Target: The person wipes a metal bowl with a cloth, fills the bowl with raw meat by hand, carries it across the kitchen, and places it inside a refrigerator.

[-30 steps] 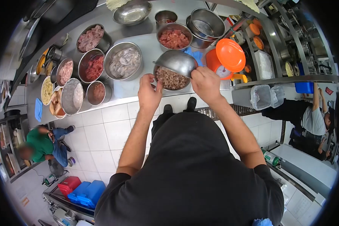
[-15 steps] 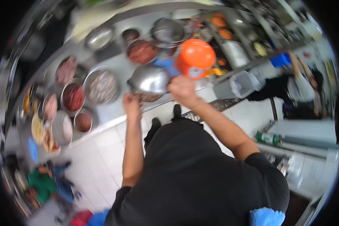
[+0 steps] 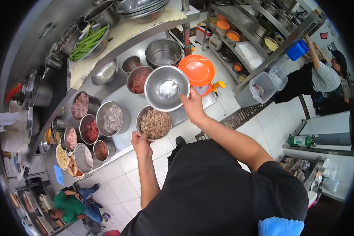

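Note:
My right hand (image 3: 193, 105) grips the rim of a shiny metal bowl (image 3: 167, 87), tilted so that its bare inside faces me. Just below it, my left hand (image 3: 142, 144) pinches the near edge of a second metal bowl (image 3: 139, 118). That one is full of brown and pale chopped pieces (image 3: 156, 123), perhaps diced meat. Behind the raised bowl is a bowl of reddish meat (image 3: 139, 83), and to its right an orange tub (image 3: 196, 70) stands on the counter.
Several metal containers of meat, including one of pale strips (image 3: 111, 118), crowd the counter's left. Green beans (image 3: 89, 41) sit on the overhead shelf (image 3: 135, 37). One person in green (image 3: 67, 207) is at lower left; another in grey (image 3: 325, 76) reaches up at right.
The right hand's bowl was bottom-up over the lower bowl; now it has turned over, its inside showing, and moved slightly away. The chopped pieces are more fully exposed.

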`<action>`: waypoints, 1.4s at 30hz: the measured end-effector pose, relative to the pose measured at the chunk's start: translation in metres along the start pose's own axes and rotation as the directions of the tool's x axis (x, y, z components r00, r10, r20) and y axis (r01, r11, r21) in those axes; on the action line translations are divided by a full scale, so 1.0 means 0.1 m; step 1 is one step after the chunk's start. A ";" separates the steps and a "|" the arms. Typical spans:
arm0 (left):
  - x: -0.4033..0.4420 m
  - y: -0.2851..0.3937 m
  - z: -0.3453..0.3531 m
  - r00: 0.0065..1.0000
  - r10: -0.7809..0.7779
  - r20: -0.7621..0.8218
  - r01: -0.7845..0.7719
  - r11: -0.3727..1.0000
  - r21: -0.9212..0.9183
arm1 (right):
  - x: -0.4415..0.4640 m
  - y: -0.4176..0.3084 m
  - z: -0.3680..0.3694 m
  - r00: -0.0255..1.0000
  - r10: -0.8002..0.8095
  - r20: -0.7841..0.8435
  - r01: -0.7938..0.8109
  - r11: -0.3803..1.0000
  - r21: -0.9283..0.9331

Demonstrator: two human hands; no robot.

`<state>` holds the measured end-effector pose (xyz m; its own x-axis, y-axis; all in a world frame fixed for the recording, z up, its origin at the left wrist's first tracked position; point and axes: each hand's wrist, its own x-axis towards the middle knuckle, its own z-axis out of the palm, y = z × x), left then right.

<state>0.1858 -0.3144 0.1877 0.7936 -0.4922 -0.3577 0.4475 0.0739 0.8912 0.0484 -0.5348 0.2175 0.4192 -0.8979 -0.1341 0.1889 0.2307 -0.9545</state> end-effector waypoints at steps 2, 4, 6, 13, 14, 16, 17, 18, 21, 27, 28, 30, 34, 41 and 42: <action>-0.13 0.01 -0.02 1.000 0.004 -0.029 -0.004 1.000 0.007 | 0.27 -0.36 0.11 0.996 0.087 0.037 -0.093 0.973 0.214; -0.30 0.03 0.05 0.996 0.028 -0.080 -0.026 0.999 0.024 | 0.68 -0.55 0.22 0.986 0.152 0.071 -0.167 0.926 0.338; -0.49 0.08 0.22 0.992 0.041 -0.115 -0.042 0.999 -0.008 | 1.22 -0.48 0.34 0.978 0.188 0.087 -0.207 0.903 0.376; -1.00 -0.11 0.70 0.976 0.141 -0.165 -0.154 0.986 -0.070 | 1.77 -0.25 0.14 0.782 0.381 0.493 -0.565 0.767 0.305; -1.12 -0.08 0.88 0.979 0.138 -0.152 -0.148 0.987 -0.057 | 1.69 -0.23 -0.01 0.709 0.350 0.612 -0.600 0.755 0.264; -1.34 0.03 1.21 0.984 0.138 -0.114 -0.145 0.988 -0.047 | 1.48 -0.27 -0.53 0.585 0.305 0.752 -0.622 0.763 0.175; -1.41 0.05 1.35 0.984 0.147 -0.103 -0.153 0.987 -0.049 | 1.33 -0.40 -0.77 0.533 0.301 0.791 -0.621 0.774 0.124; -1.48 0.10 1.53 0.987 0.149 -0.057 -0.151 0.987 -0.046 | 1.16 -0.61 -1.10 0.536 0.282 0.796 -0.592 0.798 0.116; -1.58 0.18 1.94 0.990 0.136 0.046 -0.134 0.990 -0.035 | 0.82 -1.02 -2.24 0.542 0.278 0.793 -0.578 0.808 0.111; -1.25 -0.03 3.27 0.974 0.023 0.226 -0.032 0.999 0.035 | 0.66 -0.73 -4.34 0.822 0.471 0.319 -0.549 0.804 0.228; -1.14 -0.12 3.52 0.963 0.009 0.270 -0.018 0.999 0.032 | 0.63 -0.63 -4.65 0.849 0.488 0.203 -0.525 0.821 0.224; -0.95 -0.30 3.98 0.943 -0.051 0.328 0.036 0.998 0.053 | 0.51 -0.42 -5.22 0.871 0.492 -0.011 -0.471 0.840 0.271; -0.36 -0.73 4.70 0.917 -0.141 0.372 0.138 0.990 0.033 | -0.01 -0.08 -6.27 0.796 0.499 -0.344 -0.301 0.818 0.490; 0.50 -1.19 6.55 0.873 -0.114 0.473 0.172 0.982 -0.080 | -1.27 0.49 -7.04 0.442 0.558 -0.703 -0.081 0.805 0.588; 0.69 -1.29 6.86 0.862 -0.089 0.499 0.149 0.985 -0.081 | -1.35 0.54 -7.03 0.392 0.570 -0.722 -0.089 0.805 0.587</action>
<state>-0.1000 -0.9527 0.2390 0.4381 -0.8639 -0.2486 0.5927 0.0697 0.8024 -0.6221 -0.6643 -0.0028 -0.3694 -0.4909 -0.7890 0.6356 0.4859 -0.5999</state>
